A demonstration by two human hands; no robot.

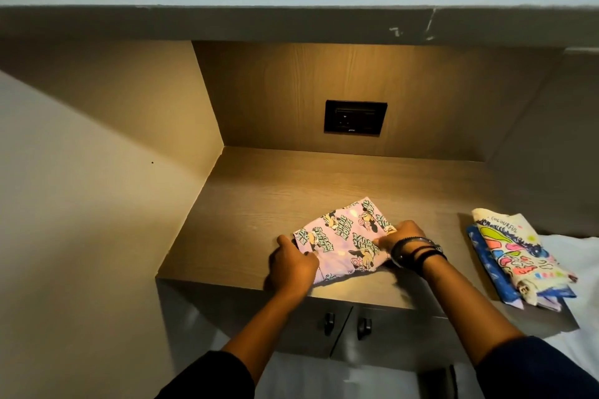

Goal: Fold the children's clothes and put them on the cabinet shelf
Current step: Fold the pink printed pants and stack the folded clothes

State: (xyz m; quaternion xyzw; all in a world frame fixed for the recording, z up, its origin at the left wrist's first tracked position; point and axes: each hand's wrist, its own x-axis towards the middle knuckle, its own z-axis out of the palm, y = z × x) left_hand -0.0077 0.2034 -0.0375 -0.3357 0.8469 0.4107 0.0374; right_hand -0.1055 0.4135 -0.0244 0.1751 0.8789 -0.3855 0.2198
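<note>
Head view: the pink printed garment (343, 238) is lying on the wooden surface (259, 204), below the wall socket (355, 117). The left hand (293, 264) is gripping its left edge, fingers curled shut on the cloth. The right hand (403, 235) is pinching its right edge. Folded clothes (518, 256) are lying right of the garment.

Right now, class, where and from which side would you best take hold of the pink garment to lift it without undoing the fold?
Probably grip the pink garment at its two short ends, coming from left and right, as the left hand and right hand already do. It lies flat and folded, so pinching both ends likely keeps the layers together.
</note>
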